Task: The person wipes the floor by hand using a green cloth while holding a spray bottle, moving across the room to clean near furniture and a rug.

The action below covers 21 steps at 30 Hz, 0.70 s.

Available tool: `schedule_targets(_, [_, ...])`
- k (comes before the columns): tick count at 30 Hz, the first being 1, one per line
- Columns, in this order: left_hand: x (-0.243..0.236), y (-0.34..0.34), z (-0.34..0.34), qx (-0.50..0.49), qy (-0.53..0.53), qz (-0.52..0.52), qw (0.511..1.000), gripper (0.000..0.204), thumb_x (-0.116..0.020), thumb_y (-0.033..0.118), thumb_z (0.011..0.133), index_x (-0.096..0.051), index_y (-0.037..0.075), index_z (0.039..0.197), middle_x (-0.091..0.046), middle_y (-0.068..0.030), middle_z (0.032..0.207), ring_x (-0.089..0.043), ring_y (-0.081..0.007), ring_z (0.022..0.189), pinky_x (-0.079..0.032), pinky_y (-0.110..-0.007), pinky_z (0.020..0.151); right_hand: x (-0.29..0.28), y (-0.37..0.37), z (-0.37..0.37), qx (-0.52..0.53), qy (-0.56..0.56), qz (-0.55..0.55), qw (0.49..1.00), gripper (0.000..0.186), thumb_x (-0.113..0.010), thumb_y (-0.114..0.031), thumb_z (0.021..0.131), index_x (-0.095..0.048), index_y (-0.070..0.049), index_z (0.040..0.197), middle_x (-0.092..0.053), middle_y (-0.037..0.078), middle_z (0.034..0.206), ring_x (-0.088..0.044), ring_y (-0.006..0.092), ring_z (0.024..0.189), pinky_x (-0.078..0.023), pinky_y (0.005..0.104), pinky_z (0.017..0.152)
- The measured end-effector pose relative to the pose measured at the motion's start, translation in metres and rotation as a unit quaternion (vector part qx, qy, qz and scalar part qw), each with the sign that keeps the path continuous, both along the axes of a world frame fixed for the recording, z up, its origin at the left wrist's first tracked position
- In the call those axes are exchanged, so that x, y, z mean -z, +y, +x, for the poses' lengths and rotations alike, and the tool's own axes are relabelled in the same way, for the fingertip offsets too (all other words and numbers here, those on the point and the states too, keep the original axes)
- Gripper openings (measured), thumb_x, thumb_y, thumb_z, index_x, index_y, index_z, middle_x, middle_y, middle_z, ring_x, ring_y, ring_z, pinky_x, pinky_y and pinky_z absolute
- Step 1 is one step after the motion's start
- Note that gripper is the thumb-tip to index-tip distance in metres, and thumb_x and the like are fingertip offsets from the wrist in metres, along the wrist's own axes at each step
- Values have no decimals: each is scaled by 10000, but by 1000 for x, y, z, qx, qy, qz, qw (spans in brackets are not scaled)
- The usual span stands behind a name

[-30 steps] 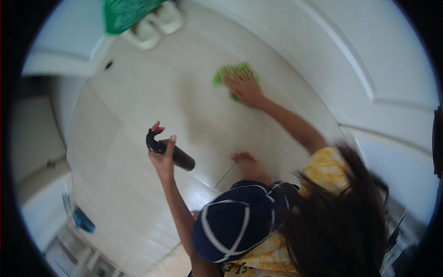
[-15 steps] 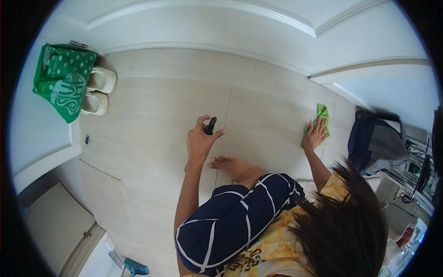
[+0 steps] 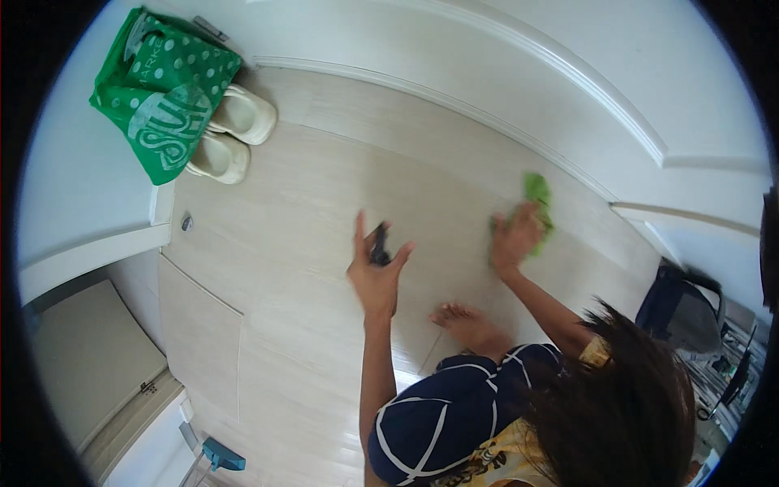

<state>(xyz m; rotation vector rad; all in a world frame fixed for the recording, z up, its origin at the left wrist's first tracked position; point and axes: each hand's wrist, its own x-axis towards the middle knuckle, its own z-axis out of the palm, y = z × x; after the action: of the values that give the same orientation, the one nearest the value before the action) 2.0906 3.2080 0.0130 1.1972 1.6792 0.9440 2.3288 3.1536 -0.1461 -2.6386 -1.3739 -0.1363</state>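
Note:
My left hand (image 3: 375, 280) is over the floor, gripping a black spray bottle (image 3: 379, 246) with its index finger raised. Only the black top shows; the rest of the bottle is hidden by the hand. Over to the right, my right hand (image 3: 517, 235) presses palm down on a crumpled green cloth (image 3: 538, 192) on the floor. Motion blurs that hand and the cloth, which sticks out beyond the fingers and along their right side. My bare foot (image 3: 471, 326) rests on the floor between my forearms.
Pale floor (image 3: 316, 195) runs up to a white panelled door (image 3: 519, 73). At the far left a green bag (image 3: 166, 97) leans by cream clogs (image 3: 246, 116). A small round piece (image 3: 187, 221) lies below them. A dark blue and grey bag (image 3: 682, 312) stands at the right.
My right hand has slid the green cloth leftward over the floor, closer to my left hand. The left index finger has lifted off the spray bottle's top. The whole view has turned.

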Motion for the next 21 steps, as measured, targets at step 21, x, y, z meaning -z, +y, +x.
schedule_targets(21, [1,-57,-141,-370,53,62,925,768,-704,70,750,-286,57,1394,-597,-118,1112,-492,-52,593,-499,-209,553,-64,103,16,-483,53,-354,799,678,-549,-337,822,-297,-59,1386,-318,175,1413,-271,397,1306,-160,534,1078])
